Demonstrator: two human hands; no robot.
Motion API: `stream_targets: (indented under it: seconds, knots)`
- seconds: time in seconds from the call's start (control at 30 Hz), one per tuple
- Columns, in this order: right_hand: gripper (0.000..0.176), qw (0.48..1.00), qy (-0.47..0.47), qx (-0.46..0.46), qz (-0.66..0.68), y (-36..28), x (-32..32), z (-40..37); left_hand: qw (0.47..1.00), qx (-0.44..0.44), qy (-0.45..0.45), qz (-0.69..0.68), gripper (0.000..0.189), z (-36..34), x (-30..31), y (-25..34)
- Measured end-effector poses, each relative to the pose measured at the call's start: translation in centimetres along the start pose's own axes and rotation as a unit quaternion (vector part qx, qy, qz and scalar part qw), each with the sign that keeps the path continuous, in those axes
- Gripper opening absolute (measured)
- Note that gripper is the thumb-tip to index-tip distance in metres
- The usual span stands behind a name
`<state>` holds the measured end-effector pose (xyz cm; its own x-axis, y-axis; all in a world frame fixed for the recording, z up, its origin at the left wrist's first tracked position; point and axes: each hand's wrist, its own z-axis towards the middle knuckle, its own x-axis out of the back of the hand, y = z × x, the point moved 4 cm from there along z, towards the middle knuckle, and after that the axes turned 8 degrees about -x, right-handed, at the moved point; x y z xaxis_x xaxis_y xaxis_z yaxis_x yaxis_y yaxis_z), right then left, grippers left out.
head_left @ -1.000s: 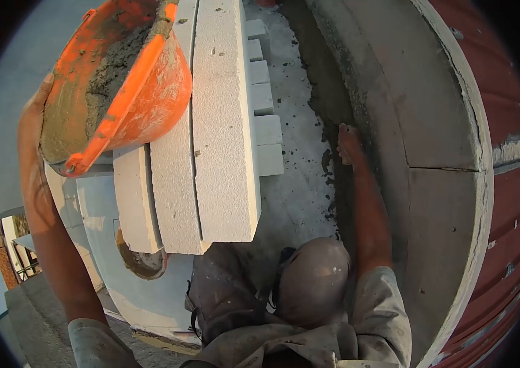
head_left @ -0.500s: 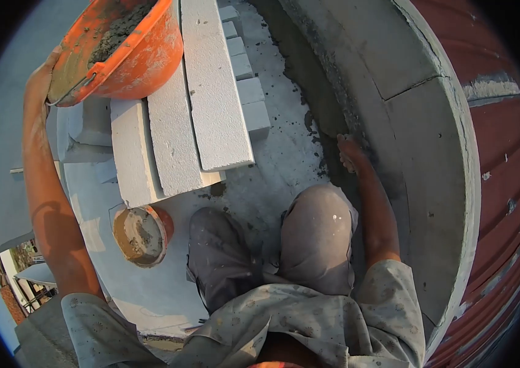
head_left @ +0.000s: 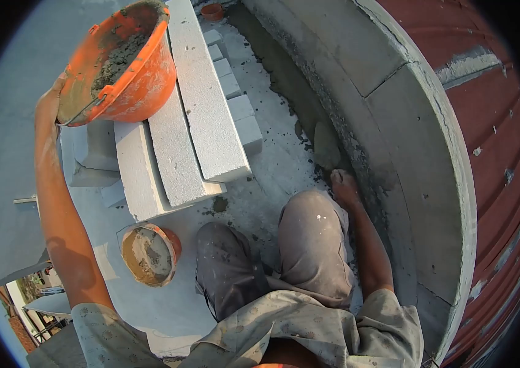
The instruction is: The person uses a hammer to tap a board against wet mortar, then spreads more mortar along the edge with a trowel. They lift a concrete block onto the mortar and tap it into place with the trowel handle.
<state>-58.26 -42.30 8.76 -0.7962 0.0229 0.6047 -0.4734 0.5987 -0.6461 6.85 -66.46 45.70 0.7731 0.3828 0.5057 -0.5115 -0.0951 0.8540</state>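
Observation:
My left hand [head_left: 48,104] holds up an orange pan of wet mortar [head_left: 122,64] by its rim, above a stack of white blocks [head_left: 180,132]. My right hand [head_left: 342,184] grips a trowel handle beside my right knee; the grey trowel blade [head_left: 326,146] lies on the mortar strip at the foot of the block wall [head_left: 394,141]. I am crouched, knees in grey trousers below the hands.
A second orange pan [head_left: 148,254] with mortar residue sits on the slab by my left knee. A row of small white blocks [head_left: 235,104] runs along the stack. Red sheet cladding [head_left: 505,122] lies beyond the wall; the slab edge drops off at left.
The pan stayed raised in my left hand, shifting slightly down and right. My right hand pulled back from the wall toward my knee, and the trowel blade came into view.

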Motion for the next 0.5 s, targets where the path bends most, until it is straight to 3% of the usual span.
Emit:
stream_targets:
  seconds: [0.1,0.2,0.27,0.4,0.5]
  knots:
    - [0.037,1.000,0.015,0.006,0.016,-6.6,-3.7,8.8,1.000,0.002,0.002,0.002,0.064,0.0,0.1,-0.1]
    - [0.037,0.997,-0.050,-0.065,0.015,-16.4,-5.0,14.0,1.000,0.007,-0.004,-0.015,0.064,-0.8,-0.2,0.5]
    - [0.037,0.991,-0.065,-0.119,-0.005,-19.8,-6.2,18.8,1.000,0.008,0.007,-0.019,0.063,-1.2,-0.4,0.7]
    - [0.036,0.981,-0.066,-0.184,-0.017,-18.7,-7.5,21.6,0.999,0.016,0.009,-0.034,0.061,-1.1,-0.4,0.7]
    - [0.037,0.990,-0.038,-0.132,-0.042,-14.6,-6.1,16.8,1.000,0.009,0.025,0.001,0.058,-0.6,0.0,0.6]
